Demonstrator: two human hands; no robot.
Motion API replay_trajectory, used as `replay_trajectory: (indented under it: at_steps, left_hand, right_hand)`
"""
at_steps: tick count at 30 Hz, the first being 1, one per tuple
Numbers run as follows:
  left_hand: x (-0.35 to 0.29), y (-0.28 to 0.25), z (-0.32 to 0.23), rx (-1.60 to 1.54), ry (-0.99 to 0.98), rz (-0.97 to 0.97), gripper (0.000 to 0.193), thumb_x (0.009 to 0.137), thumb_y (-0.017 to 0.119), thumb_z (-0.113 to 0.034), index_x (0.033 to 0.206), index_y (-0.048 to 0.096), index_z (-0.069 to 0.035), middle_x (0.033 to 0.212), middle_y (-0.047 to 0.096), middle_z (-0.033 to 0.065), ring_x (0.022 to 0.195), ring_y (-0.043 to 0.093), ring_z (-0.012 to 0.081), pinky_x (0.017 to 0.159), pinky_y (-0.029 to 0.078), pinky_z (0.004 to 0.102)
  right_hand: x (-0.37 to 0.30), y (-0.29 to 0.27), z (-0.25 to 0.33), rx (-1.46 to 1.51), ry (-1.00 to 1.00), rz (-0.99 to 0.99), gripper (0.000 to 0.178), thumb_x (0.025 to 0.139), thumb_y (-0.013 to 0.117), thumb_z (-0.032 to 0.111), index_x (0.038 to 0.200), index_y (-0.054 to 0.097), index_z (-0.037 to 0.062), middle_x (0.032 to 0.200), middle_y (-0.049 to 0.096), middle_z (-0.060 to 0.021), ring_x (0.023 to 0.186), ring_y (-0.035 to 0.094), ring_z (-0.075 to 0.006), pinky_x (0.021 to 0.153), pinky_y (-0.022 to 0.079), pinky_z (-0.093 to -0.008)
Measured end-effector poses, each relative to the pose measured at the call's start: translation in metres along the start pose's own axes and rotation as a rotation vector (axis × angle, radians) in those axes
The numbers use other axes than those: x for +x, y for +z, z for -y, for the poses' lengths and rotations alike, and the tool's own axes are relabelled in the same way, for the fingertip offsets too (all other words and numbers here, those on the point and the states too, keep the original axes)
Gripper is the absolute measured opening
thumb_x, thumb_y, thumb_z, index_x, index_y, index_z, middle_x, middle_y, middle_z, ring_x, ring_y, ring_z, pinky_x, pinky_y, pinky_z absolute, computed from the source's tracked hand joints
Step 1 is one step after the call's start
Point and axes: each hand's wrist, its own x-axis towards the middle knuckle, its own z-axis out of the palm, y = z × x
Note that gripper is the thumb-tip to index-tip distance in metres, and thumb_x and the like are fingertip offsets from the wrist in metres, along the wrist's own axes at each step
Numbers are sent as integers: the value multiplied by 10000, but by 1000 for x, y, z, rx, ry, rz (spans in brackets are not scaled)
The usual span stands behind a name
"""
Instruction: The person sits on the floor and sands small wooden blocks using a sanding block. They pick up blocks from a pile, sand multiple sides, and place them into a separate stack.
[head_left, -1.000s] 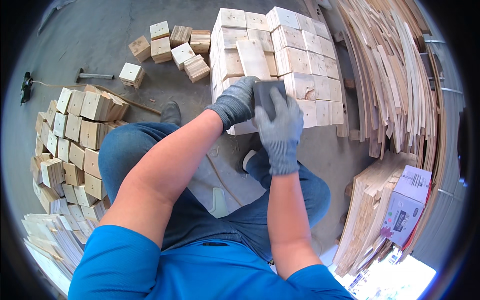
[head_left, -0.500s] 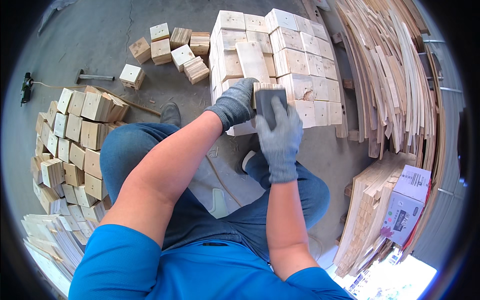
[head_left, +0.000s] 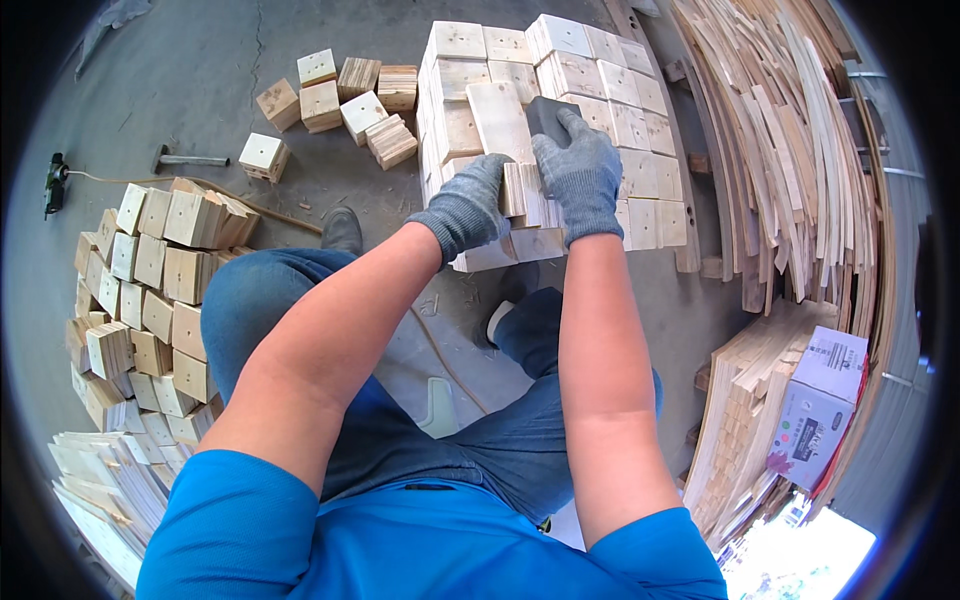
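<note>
My left hand (head_left: 470, 208), in a grey knit glove, grips a block of layered wood pieces (head_left: 531, 197) at the near edge of a big stack of wooden blocks (head_left: 590, 75). In my right hand (head_left: 580, 180), gloved the same way, is a dark grey rectangular block like a sanding block (head_left: 547, 120). It sits just beyond the held wood block, over the stack, with my fingers on its right side. Whether it touches the wood under it, I cannot tell. A pale flat board (head_left: 500, 120) lies on the stack beside the sanding block.
Loose wooden blocks (head_left: 320, 104) and a hammer (head_left: 190, 159) lie on the floor at the far left. More blocks (head_left: 150, 250) are piled beside my left knee. Long wood strips (head_left: 770, 150) and a carton (head_left: 822, 405) stand on the right. A hose (head_left: 435, 345) crosses the floor.
My right hand has moved the sanding block away from me and slightly right, off the near end of the wood block. My left hand stays nearly in place, still holding the wood.
</note>
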Motion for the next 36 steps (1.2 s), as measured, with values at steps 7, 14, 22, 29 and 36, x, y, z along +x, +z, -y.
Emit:
replay_trajectory:
  at_steps: [7, 14, 22, 29, 36]
  left_hand:
    - [-3, -6, 1, 25, -13, 7, 741, 723, 912, -157, 1386, 591, -77, 1317, 678, 214, 1260, 661, 403, 1102, 540, 433]
    - [1, -7, -5, 42, -29, 57, 800, 693, 951, -154, 1397, 581, -64, 1339, 673, 206, 1267, 661, 386, 1115, 537, 418]
    - [1, -4, -2, -1, -39, 38, 698, 752, 867, -137, 1393, 595, -88, 1362, 655, 236, 1289, 644, 424, 1108, 532, 454]
    - [-1, -3, -3, 52, 4, 3, 733, 741, 881, -137, 1403, 569, -78, 1301, 684, 220, 1232, 675, 405, 1082, 554, 434]
    - [-2, -12, -13, 30, -69, 68, 754, 719, 920, -175, 1391, 594, -74, 1363, 655, 224, 1297, 643, 407, 1129, 526, 447]
  right_hand:
    - [-91, -9, -8, 99, -40, -75, 637, 871, 827, 354, 1442, 686, 110, 1358, 649, -273, 1237, 626, -465, 1086, 505, -561]
    - [-162, -17, -27, 102, -32, -104, 642, 849, 853, 313, 1435, 683, 112, 1385, 629, -263, 1288, 579, -469, 1107, 481, -561]
    - [-26, -6, -16, 31, -1, -54, 627, 875, 826, 372, 1397, 716, 42, 1270, 744, -264, 1199, 707, -400, 1083, 540, -469]
    - [-36, -4, -25, 100, 9, -55, 647, 884, 821, 377, 1408, 700, 18, 1290, 740, -264, 1220, 701, -398, 1092, 534, -469]
    - [-163, -16, -39, 150, -49, -108, 654, 839, 864, 302, 1434, 682, 100, 1380, 637, -257, 1283, 596, -446, 1138, 458, -555]
